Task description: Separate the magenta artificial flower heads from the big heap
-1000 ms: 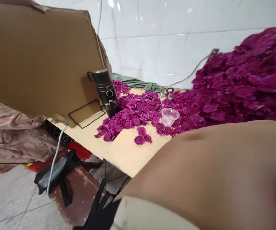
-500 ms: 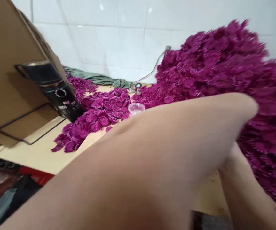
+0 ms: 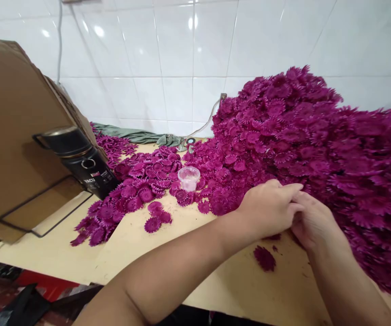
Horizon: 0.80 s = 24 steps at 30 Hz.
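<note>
Left hand (image 3: 270, 207) and right hand (image 3: 312, 222) meet fingertip to fingertip at the foot of the magenta pile (image 3: 317, 136) of flowers. Fingers curled inward; whether they pinch anything cannot be told, the spot is hidden between them. One loose flower (image 3: 264, 258) on the table (image 3: 181, 258), just in front of the pile, below the left hand. Clear cup (image 3: 189, 178) left of the pile, among flat-laid blooms. Black flask (image 3: 86, 165) farther left, against cardboard (image 3: 8, 149). Green cloth (image 3: 137, 136) behind, left of the pile.

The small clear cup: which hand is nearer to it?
Left. The left hand is right of the cup, by the flower pile; the right hand is farther right.
</note>
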Motion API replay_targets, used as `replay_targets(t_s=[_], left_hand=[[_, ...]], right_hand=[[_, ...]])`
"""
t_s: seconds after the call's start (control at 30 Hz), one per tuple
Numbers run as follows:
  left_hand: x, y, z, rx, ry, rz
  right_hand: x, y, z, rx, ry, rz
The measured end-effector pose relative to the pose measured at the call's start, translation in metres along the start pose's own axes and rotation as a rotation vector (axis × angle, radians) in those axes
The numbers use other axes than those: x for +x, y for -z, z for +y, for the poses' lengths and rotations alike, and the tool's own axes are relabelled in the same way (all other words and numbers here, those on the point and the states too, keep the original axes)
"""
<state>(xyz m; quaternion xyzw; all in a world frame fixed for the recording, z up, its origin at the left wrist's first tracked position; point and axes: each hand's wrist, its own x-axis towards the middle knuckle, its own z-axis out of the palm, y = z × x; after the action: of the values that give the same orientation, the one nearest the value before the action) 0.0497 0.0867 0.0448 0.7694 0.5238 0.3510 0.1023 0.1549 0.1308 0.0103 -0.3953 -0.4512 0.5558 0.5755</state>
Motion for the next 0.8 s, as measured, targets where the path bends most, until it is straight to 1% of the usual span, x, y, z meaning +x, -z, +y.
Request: replay_targets(t_s=[0.07, 0.1, 0.13, 0.27, 0.33, 0.37, 0.43, 0.47, 0.5, 0.53, 0.57, 0.6, 0.63, 0.7, 0.73, 0.77, 0.8], left_hand=[[-0.001, -0.001, -0.004, -0.066, 0.051, 0.047], [0.000, -0.002, -0.006, -0.116, 0.075, 0.069], [0.002, -0.004, -0.008, -0.190, 0.110, 0.089], [0.014, -0.010, -0.012, -0.623, 0.351, 0.155], [0.020, -0.010, -0.012, -0.790, 0.433, 0.181], [0.023, -0.007, -0.013, -0.832, 0.462, 0.220], [0.027, 0.005, -0.017, -0.837, 0.522, 0.347], [0.028, 0.012, -0.020, -0.787, 0.569, 0.461], [0.029, 0.020, -0.024, -0.772, 0.587, 0.502], [0.028, 0.027, -0.027, -0.770, 0.585, 0.507], [0.026, 0.033, -0.029, -0.772, 0.573, 0.492], [0.023, 0.036, -0.029, -0.777, 0.547, 0.437], [0.019, 0.037, -0.028, -0.759, 0.499, 0.306], [0.009, 0.033, -0.023, -0.730, 0.405, 0.058], [0.004, 0.029, -0.020, -0.712, 0.368, -0.025], [0.000, 0.024, -0.018, -0.699, 0.345, -0.065], [-0.003, 0.020, -0.016, -0.688, 0.332, -0.068]], right_hand=[[-0.003, -0.003, -0.001, 0.067, -0.119, -0.002], [-0.004, -0.005, -0.002, 0.096, -0.156, 0.007], [-0.005, -0.008, -0.003, 0.107, -0.159, 0.016], [-0.009, -0.020, -0.009, 0.080, -0.071, -0.021], [-0.013, -0.024, -0.011, 0.083, 0.005, -0.020], [-0.016, -0.025, -0.011, 0.083, 0.037, -0.002], [-0.025, -0.024, -0.012, 0.049, 0.087, 0.039], [-0.030, -0.023, -0.011, 0.011, 0.109, 0.049], [-0.034, -0.020, -0.011, -0.030, 0.124, 0.056], [-0.037, -0.017, -0.011, -0.063, 0.131, 0.061], [-0.039, -0.015, -0.011, -0.081, 0.126, 0.066], [-0.040, -0.012, -0.011, -0.081, 0.110, 0.067], [-0.039, -0.010, -0.012, -0.068, 0.084, 0.060], [-0.035, -0.009, -0.012, -0.039, 0.033, 0.024], [-0.033, -0.010, -0.012, -0.032, 0.018, -0.002], [-0.031, -0.011, -0.012, -0.027, 0.011, -0.025], [-0.031, -0.012, -0.011, -0.020, 0.007, -0.045]])
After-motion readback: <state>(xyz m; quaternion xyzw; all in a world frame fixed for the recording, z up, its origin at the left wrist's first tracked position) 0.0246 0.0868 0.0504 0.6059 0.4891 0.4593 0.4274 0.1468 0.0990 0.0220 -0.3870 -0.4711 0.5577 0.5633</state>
